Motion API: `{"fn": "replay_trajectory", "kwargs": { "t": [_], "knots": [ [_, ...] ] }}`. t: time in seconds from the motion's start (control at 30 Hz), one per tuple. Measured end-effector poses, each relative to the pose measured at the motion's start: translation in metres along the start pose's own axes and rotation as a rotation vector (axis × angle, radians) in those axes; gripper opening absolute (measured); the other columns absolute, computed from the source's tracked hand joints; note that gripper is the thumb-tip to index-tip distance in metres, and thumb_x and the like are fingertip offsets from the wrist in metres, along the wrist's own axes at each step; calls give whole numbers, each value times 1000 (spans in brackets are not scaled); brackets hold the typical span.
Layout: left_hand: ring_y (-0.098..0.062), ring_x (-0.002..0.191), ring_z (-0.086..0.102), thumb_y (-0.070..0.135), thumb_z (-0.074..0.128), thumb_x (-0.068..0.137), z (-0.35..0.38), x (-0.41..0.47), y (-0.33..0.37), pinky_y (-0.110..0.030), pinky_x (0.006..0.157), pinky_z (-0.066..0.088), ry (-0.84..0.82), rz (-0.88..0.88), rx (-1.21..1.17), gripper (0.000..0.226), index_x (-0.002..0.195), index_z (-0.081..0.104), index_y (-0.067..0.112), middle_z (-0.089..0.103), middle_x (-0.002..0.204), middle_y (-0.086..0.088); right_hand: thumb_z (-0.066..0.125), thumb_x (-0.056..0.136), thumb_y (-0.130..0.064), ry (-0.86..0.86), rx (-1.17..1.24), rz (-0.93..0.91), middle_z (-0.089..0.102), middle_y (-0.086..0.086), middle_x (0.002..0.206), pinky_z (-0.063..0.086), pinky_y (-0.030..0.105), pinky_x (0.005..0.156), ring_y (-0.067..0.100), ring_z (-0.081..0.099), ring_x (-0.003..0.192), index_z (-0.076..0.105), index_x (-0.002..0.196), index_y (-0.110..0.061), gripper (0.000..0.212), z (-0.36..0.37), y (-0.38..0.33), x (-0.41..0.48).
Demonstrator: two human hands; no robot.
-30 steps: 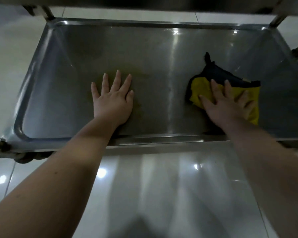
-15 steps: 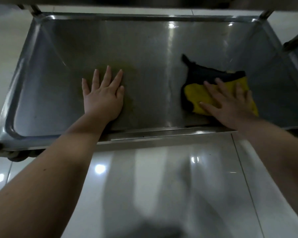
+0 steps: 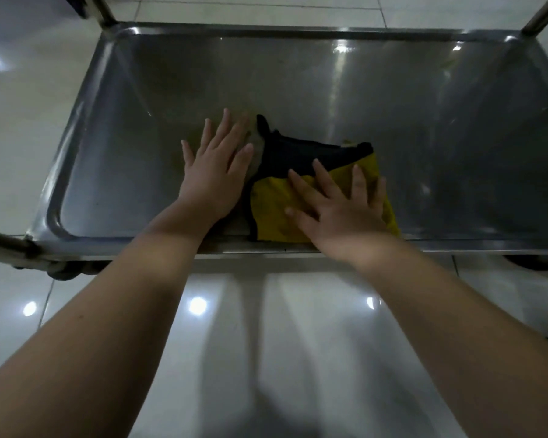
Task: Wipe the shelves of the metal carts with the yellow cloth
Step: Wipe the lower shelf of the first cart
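Head view, only camera. A metal cart shelf (image 3: 393, 99) is seen from above: a shallow steel tray with a raised rim and rounded corners, light glare on the back half. Upright posts are seen at the back left (image 3: 103, 11) and back right (image 3: 541, 14) corners. A wheel (image 3: 62, 273) is partly seen under the front left corner. Glossy tiled floor (image 3: 282, 336) is seen below and around the cart, with lamp reflections on it.

The yellow cloth (image 3: 276, 207) is laid flat on the shelf, near the front rim, roughly mid-width. A dark navy part of it is bunched at the back, running to a point toward the rear left. The front edge of the cloth is touching or just over the front lip; which one cannot be told.

The right hand (image 3: 339, 213) is pressed flat on the cloth, palm down, fingers spread, nothing gripped. Its fingertips (image 3: 356, 170) are reaching onto the yellow part near the navy edge.

The left hand (image 3: 215, 178) is laid flat on bare metal just beside the cloth's left edge, palm down, fingers extended and slightly apart, nothing held. Its thumb side is touching or nearly touching the navy fold; contact cannot be confirmed.

Both forearms are bare, entering from the bottom of the frame.
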State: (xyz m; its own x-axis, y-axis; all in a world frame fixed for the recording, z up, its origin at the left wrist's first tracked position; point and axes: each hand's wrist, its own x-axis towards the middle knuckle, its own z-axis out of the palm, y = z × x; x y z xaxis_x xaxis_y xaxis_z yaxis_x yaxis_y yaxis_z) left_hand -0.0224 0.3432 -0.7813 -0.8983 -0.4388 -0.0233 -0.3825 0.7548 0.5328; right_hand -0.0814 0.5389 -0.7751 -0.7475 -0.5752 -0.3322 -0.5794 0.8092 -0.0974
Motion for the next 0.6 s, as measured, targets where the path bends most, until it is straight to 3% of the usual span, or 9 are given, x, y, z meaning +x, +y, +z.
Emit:
{"fn": "replay_trajectory", "kwargs": {
  "t": [0.13,0.2,0.3,0.43,0.6],
  "knots": [
    [-25,152,3,52,31,95,16,-12,48,-47,121,-4,-17,156,231,68,156,23,24,13,165,-2,27,97,-55,404,156,63,27,-2,161,5,58,119,40,10,148,34,150,-34,58,-18,51,21],
    [-28,152,-1,52,28,99,43,-20,88,-51,121,-5,-124,226,313,65,157,16,26,7,166,-4,35,98,-47,445,416,124,33,5,158,11,51,121,36,13,149,43,146,-26,54,-24,76,36],
    [-35,149,-16,63,18,99,80,-27,125,-70,108,-14,-280,271,385,61,154,0,45,-9,165,3,36,105,-37,387,710,216,26,2,161,4,40,123,20,9,151,43,147,-29,43,-20,91,44],
    [-43,142,-31,74,13,92,79,-25,109,-78,98,-16,-262,231,434,65,150,-8,54,-22,162,8,26,106,-43,335,415,135,28,-5,160,-4,45,121,21,8,151,36,150,-36,45,-3,93,44],
    [-41,145,-26,87,19,80,27,-35,25,-78,103,-12,-169,12,462,76,144,-13,62,-23,162,8,31,98,-62,233,87,135,10,-13,164,-3,58,117,34,-2,150,21,152,-45,57,0,84,50]
  ]
}}
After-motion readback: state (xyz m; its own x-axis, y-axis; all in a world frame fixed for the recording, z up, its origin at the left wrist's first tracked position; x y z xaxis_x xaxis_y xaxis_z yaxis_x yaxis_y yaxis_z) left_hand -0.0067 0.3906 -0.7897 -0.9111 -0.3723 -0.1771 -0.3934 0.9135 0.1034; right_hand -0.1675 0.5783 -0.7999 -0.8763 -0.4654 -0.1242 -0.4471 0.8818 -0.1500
